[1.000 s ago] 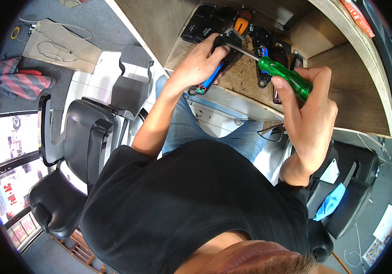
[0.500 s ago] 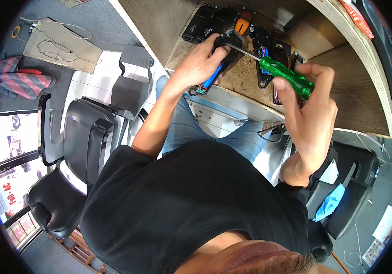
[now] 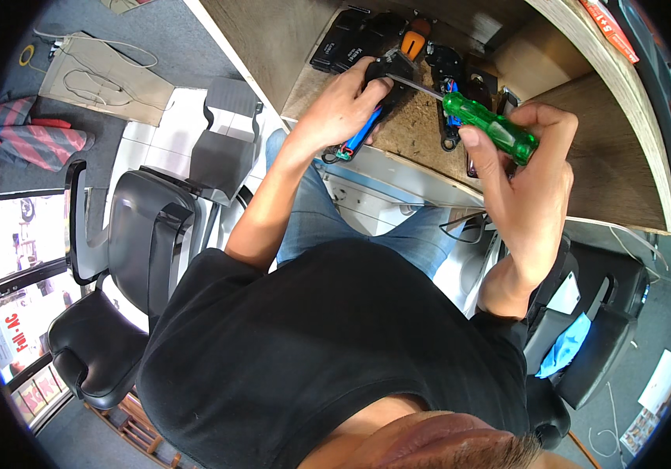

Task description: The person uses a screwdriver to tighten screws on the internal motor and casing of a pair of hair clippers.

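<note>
My left hand is closed round an opened hair clipper, its blue battery and wires bare at the near end, and presses it on the wooden worktop. In my right hand is a screwdriver with a clear green handle, thumb and fingers gripping its rear part. Its shaft slants left to the clipper's head by my left thumb; whether the tip sits in a screw is too small to tell. Right of the clipper lies a second opened one, also with a blue part inside.
Black cases and an orange-and-black piece lie at the back of the worktop. A curved wooden side panel borders it on the right. Black chairs stand left and right of me.
The screwdriver handle has shifted slightly up and left, and my right thumb and fingers have changed position on it. My left hand and the clipper have hardly moved.
</note>
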`<state>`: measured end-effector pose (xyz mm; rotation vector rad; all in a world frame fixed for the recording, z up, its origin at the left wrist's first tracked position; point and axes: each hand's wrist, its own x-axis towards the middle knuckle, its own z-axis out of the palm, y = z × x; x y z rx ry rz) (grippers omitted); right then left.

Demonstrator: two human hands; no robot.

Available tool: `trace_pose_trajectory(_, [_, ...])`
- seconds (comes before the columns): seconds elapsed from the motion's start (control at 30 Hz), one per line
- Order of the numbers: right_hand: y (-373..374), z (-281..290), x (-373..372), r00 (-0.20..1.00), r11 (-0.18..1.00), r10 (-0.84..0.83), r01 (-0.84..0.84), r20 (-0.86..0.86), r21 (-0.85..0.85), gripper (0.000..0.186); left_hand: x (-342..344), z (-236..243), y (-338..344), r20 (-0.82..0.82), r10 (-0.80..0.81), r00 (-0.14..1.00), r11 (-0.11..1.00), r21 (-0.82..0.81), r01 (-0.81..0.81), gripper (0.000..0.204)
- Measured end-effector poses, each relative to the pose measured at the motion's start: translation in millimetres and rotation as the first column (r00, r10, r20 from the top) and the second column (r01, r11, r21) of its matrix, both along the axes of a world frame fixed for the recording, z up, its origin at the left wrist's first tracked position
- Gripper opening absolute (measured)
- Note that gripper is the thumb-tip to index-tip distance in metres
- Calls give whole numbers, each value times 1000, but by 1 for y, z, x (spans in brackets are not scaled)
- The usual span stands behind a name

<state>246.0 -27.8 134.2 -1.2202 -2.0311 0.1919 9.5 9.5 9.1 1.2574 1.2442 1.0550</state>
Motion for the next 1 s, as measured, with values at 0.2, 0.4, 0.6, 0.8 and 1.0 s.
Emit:
trace_pose_trajectory(0.2, [-2,0,0,996,997,82,-82,43,2,52,0,-2,0,-20,22,1000,999,26,-22,60])
trace_pose_trajectory(0.4, [5,5,5,979,994,-109,110,169,2,49,1,1,-1,-23,-18,1000,997,72,19,54])
trace_pose_trajectory(0.6, [3,6,3,996,996,-64,68,65,-64,49,-1,-2,0,-21,-6,1000,993,117,8,49])
trace_pose_trajectory(0.8, [14,-14,12,962,965,-256,260,94,-32,41,-1,-1,-1,-40,-32,999,997,74,35,43])
trace_pose_trajectory(1.0, [5,-61,35,656,937,-266,3,-706,-350,25,-1,-14,1,-73,74,995,972,228,-56,46])
